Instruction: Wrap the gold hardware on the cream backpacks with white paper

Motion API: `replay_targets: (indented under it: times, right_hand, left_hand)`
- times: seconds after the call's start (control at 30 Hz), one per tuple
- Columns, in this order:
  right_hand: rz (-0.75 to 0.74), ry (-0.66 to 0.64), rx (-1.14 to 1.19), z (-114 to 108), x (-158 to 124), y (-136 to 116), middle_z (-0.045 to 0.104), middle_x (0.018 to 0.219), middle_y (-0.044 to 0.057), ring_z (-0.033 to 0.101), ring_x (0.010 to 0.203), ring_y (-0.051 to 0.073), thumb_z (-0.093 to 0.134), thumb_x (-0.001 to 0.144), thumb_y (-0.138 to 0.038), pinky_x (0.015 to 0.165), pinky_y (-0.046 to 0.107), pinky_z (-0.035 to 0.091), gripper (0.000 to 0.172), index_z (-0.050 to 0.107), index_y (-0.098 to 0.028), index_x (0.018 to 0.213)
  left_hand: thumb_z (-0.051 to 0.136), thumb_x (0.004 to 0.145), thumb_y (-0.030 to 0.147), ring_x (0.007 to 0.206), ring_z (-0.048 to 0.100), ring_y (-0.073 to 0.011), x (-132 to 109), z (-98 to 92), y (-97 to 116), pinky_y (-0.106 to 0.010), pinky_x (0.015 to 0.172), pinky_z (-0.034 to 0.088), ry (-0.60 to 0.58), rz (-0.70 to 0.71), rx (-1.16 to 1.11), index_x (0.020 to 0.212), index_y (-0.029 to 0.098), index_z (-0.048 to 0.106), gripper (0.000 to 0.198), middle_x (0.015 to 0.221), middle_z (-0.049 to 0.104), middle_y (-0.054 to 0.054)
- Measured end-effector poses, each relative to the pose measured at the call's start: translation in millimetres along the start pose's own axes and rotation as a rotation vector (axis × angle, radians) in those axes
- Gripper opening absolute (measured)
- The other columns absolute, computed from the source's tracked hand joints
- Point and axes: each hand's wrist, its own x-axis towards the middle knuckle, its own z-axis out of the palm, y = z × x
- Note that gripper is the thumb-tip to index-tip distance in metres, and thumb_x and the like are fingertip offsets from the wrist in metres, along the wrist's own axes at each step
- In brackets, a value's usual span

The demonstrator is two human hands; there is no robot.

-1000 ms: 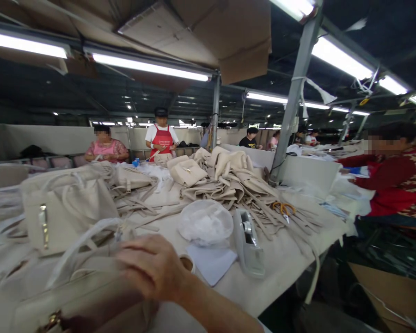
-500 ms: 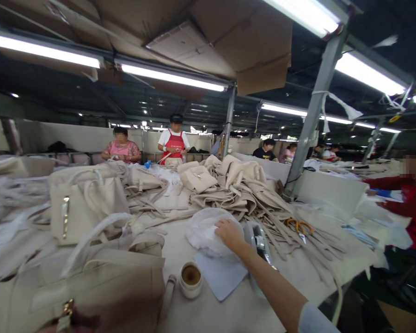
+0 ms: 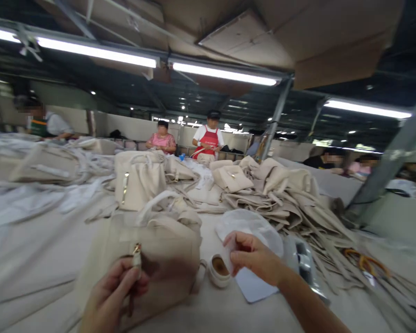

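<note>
At the lower left, my left hand [image 3: 113, 289] pinches a small cream strap tab [image 3: 136, 262] hanging from gold hardware on the front of a cream handbag [image 3: 173, 252]. My right hand [image 3: 258, 259] is closed on a thin whitish sheet [image 3: 231, 253], whose material I cannot make out. It is held just above a small round tub [image 3: 219, 273] with brown contents. Behind that hand lies a crumpled white plastic bag [image 3: 251, 222], and beneath it a flat pale card [image 3: 254, 284].
A tape dispenser [image 3: 303, 263] stands right of my right hand, with orange-handled scissors [image 3: 367, 263] beyond it. Cream straps and bag pieces [image 3: 291, 194] are heaped behind. Another cream handbag [image 3: 138, 182] stands at the back left. Co-workers [image 3: 210, 138] work across the table.
My right hand has come back from the plastic bag toward the tub and now holds the thin sheet. My left hand has come further into view at the strap tab. The view has swung right to left.
</note>
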Motion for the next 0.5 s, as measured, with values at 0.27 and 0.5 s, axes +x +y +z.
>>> replay_targets:
  times: [0.27,0.5]
  right_hand:
    - [-0.021,-0.076,-0.042,152.5,20.4,37.3,0.059,0.066,-0.001,0.058,0.063,0.015,0.068,0.077,-0.049,0.062,0.028,0.056,0.029,0.062,-0.021,0.072]
    - [-0.133,-0.059,-0.206,168.2,40.9,34.5,0.067,0.08,0.002,0.062,0.066,0.018,0.062,0.074,-0.03,0.056,0.029,0.055,0.021,0.065,-0.022,0.093]
  left_hand:
    - [0.076,0.066,0.043,0.068,0.06,-0.0141,-13.1,7.0,39.2,-0.021,0.059,0.043,-0.023,-0.027,-0.166,0.073,0.016,0.064,0.03,0.08,0.071,-0.007]
    - [0.077,0.063,0.039,0.059,0.046,-0.0109,-17.1,-0.9,37.2,-0.022,0.056,0.036,-0.074,-0.016,-0.183,0.067,0.015,0.063,0.028,0.063,0.054,0.0]
